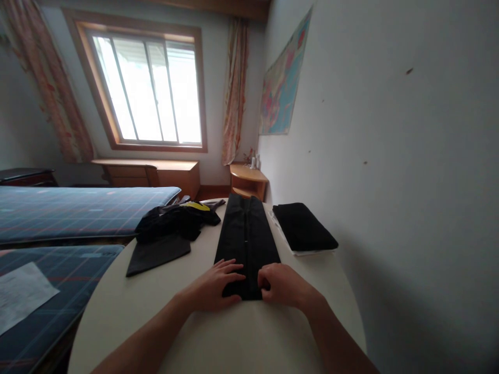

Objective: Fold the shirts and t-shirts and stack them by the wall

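a bedroom: beds [78, 210], curtained window [150, 88], wooden dresser [156, 174].

The scene is lit by daylight from the window [148, 88], whose panes are blown out to white. The wall [390, 156] and table [234, 343] are left dim, with soft shadows. Straight lines are bent toward the edges by wide-angle distortion.

folded black cloth [304, 226] right | dark clothes heap [173, 221] left | beds [78, 208] | window [148, 88] | wall map [283, 83] | paper sheet [23, 293]
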Motion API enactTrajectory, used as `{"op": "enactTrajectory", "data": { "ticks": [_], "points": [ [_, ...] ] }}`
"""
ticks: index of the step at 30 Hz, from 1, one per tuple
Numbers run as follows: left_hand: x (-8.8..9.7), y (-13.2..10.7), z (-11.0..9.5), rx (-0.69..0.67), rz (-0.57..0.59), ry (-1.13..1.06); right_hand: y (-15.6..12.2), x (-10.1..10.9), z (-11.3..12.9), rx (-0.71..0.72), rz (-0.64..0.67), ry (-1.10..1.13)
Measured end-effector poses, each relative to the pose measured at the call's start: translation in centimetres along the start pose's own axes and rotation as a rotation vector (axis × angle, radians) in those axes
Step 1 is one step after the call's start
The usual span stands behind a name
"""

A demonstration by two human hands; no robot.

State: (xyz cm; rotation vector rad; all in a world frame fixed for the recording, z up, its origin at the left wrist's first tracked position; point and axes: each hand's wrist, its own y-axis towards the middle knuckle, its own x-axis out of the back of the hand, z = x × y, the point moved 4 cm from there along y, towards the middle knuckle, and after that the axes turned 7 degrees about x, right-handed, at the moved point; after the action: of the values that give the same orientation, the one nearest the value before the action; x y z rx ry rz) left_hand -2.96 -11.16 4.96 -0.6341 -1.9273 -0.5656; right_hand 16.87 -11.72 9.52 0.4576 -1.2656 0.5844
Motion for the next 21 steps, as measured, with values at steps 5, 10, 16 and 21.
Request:
{"op": "enactTrajectory", "data": {
  "ticks": [5, 10, 16, 21],
  "points": [
    [0.2, 0.1, -0.3, 0.016, -0.032, 0.019, -0.3, 0.4, 0.0, 0.001, 0.017, 0.025],
    [0.4, 0.5, -1.7, -0.083, -0.135, 0.093, -0.4, -0.1, -0.2, -0.014, 0.045, 0.089],
    [0.1, 0.8, -2.4, -0.098, -0.295, 0.131, 0.1, -0.6, 0.0, 0.027, 0.01, 0.12],
    [-0.4, 0.8, -2.4, -0.139, -0.293, 0.119, 0.5, -1.0, -0.1, 0.07, -0.009, 0.143]
  ]
}}
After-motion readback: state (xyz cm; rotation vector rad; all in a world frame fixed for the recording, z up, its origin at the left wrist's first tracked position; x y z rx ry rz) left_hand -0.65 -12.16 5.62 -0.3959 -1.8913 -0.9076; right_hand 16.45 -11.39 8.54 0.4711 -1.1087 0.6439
